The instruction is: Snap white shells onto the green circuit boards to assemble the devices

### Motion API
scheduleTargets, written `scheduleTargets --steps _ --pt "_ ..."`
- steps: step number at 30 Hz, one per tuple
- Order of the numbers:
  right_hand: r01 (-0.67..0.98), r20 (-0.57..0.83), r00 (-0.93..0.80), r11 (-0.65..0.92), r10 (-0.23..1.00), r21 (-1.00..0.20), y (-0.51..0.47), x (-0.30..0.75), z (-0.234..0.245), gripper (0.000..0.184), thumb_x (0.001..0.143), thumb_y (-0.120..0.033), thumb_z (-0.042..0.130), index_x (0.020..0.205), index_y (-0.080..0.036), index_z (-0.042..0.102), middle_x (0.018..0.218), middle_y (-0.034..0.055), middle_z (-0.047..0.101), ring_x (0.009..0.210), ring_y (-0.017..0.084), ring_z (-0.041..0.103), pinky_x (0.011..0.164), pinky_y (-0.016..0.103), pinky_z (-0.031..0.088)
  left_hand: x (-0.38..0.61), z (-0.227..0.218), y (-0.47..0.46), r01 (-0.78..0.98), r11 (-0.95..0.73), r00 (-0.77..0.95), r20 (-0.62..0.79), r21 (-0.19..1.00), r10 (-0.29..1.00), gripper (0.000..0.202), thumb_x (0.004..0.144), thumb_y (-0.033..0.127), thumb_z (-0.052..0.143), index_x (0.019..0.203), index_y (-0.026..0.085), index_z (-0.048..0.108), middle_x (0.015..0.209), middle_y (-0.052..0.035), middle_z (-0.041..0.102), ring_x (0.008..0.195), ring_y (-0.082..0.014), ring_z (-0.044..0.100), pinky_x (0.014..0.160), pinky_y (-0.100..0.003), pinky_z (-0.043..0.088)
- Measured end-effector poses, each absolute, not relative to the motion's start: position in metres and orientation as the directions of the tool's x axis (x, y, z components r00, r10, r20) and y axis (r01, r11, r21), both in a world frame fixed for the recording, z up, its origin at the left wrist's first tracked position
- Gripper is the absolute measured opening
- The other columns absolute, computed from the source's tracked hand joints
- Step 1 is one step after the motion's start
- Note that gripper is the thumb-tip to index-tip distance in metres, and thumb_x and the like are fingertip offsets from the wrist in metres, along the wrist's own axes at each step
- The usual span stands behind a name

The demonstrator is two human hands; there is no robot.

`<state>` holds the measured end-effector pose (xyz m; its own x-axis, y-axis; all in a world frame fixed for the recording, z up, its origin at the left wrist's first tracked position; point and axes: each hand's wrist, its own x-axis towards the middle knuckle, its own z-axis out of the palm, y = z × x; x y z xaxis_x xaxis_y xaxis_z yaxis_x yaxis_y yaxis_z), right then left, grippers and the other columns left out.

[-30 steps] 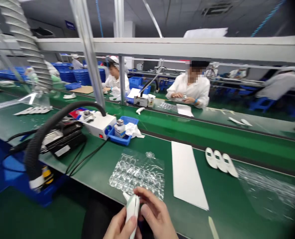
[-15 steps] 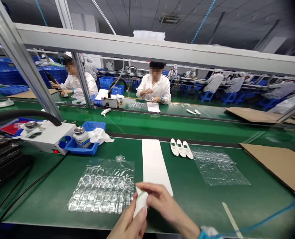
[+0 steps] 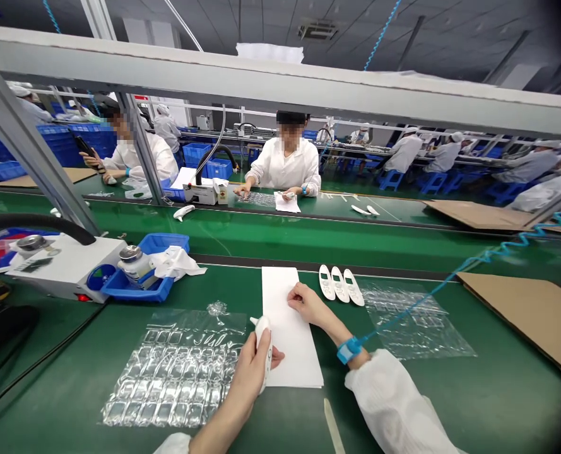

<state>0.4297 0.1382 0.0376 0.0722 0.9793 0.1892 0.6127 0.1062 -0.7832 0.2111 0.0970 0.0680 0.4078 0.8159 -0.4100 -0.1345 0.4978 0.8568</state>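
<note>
My left hand (image 3: 252, 366) is wrapped around a white ear thermometer (image 3: 262, 325), its narrow tip pointing up and left and small round buttons along its side. My right hand (image 3: 305, 304) hovers over or touches the white paper strip (image 3: 289, 359), thumb and fingertips pinched together. Whether anything small is between them cannot be seen. A blue wrist strap (image 3: 349, 350) with a coiled cord is on my right wrist. Left of my hands lies a clear plastic sheet (image 3: 166, 378) with rows of clear rectangular pieces. Three white oval shells (image 3: 339, 285) with window cut-outs lie beyond my right hand.
A second clear sheet (image 3: 431, 334) and brown cardboard (image 3: 521, 309) lie at right. On the left stand a white box device (image 3: 67, 271) and a blue tray (image 3: 159, 291) with a bottle and tissue. A co-worker (image 3: 284, 157) sits across the green bench.
My right hand has left the thermometer and moved up and right to the paper. My left hand has turned the thermometer, so its buttons show. The camera view has shifted slightly.
</note>
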Motion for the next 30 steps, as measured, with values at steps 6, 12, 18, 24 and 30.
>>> scheduleTargets --steps 6,12,18,24,30 --pt "0.592 0.221 0.111 0.115 0.969 -0.798 0.135 0.428 0.043 0.012 0.080 -0.014 0.049 0.070 -0.020 0.049 0.074 0.0000 0.051 0.073 0.018 0.045 0.069 0.030 0.036 0.211 0.066 0.096 -0.140 0.474 0.401 -0.388 0.869 0.830 0.047 0.077 0.061 0.058 0.083 0.015 0.060 0.070 -0.0030 0.064 0.079 -0.0200 0.068 0.081 -0.033 0.055" --pt "0.465 0.242 0.165 0.141 0.956 -0.874 0.113 0.402 0.087 0.015 0.088 -0.029 0.045 0.076 -0.021 0.046 0.069 -0.0023 0.046 0.062 0.015 0.041 0.058 0.027 0.034 0.195 0.091 0.090 -0.125 0.486 0.467 -0.381 0.865 0.798 0.066 0.082 0.073 0.033 0.070 0.014 0.061 0.041 0.0006 0.053 0.035 -0.0086 0.045 0.040 -0.020 0.034" --pt "0.187 0.146 -0.030 0.149 0.989 -0.971 0.060 0.311 0.135 0.016 0.093 -0.024 0.047 0.078 -0.020 0.049 0.072 -0.0018 0.047 0.064 0.014 0.045 0.059 0.026 0.037 0.164 0.103 0.074 -0.270 0.585 0.490 -0.413 0.765 0.767 0.058 0.086 0.065 0.035 0.070 0.015 0.059 0.039 0.0014 0.050 0.033 -0.0071 0.037 0.036 -0.019 0.023" --pt "0.368 0.173 -0.072 0.187 0.982 -0.911 0.051 0.268 0.128 0.017 0.095 -0.016 0.041 0.081 -0.021 0.049 0.076 -0.0013 0.048 0.067 0.014 0.048 0.062 0.027 0.037 0.144 0.095 0.059 -0.329 0.548 0.407 -0.408 0.769 0.817 0.051 0.088 0.059 0.039 0.066 0.016 0.055 0.039 0.0020 0.050 0.034 -0.0082 0.041 0.037 -0.020 0.027" --pt "0.381 0.198 -0.097 0.220 0.975 -0.898 0.052 0.255 0.124 0.018 0.096 -0.015 0.038 0.082 -0.021 0.047 0.080 -0.0005 0.048 0.071 0.015 0.048 0.063 0.026 0.037 0.132 0.095 0.058 -0.338 0.530 0.404 -0.389 0.778 0.828 0.053 0.088 0.058 0.040 0.060 0.016 0.054 0.040 0.0020 0.049 0.036 -0.0077 0.041 0.038 -0.020 0.027"
